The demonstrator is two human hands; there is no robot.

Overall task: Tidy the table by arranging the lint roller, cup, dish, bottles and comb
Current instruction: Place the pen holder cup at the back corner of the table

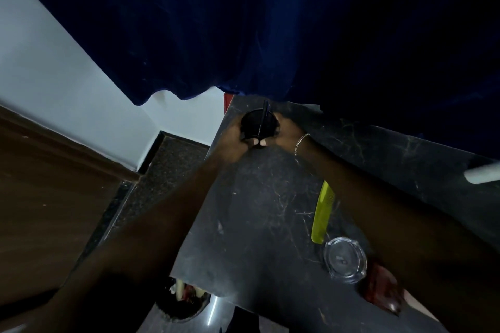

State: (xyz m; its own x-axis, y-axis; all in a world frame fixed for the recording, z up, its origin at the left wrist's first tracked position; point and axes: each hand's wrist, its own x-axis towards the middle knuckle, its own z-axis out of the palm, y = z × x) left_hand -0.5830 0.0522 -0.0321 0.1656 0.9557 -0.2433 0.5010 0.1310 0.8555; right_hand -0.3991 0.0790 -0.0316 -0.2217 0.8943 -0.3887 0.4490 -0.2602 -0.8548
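Sitting nearest, at the close edge of the dark, veined stone table (257,211), is a clear round glass dish (345,259). Just to its right a reddish-brown object (384,289) shows from under the right forearm; what it is cannot be made out. Below the table's near left corner stands a round dark bin (184,303) with scraps inside.

Just beyond the dish, a flat yellow-green plastic comb (323,212) lies on the tabletop, its near end close to the dish rim and its length running away from the camera, beside the right forearm.

Both arms stretch over the table to its far left corner. There the left hand (242,140) and the right hand (284,132) wrap around a round black cup (258,124), one on each side, fingers curled against its wall and thumb tips meeting on the near side. A thin black stick (263,116) stands in the cup. A silver chain bracelet (300,143) circles the right wrist.

Farther right, a blurred pale white cylinder (483,173) lies at the frame's edge. Behind the table hangs a deep blue curtain (270,21).
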